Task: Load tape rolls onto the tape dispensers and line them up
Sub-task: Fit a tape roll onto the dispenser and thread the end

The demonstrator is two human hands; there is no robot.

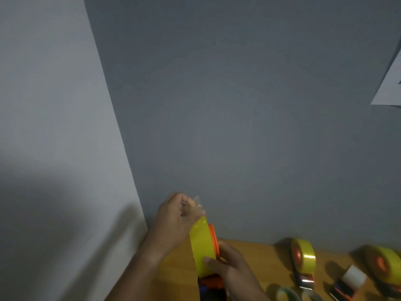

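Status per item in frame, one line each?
Left hand: pinches the clear tape end, pulled off the roll.
Right hand: grips the yellow tape roll on the orange dispenser.
Second yellow loaded dispenser: on the wooden table, untouched.

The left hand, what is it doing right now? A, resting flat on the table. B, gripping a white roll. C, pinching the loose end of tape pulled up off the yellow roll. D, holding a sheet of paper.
C: the left hand pinches the clear tape end above the yellow roll, which the right hand steadies.
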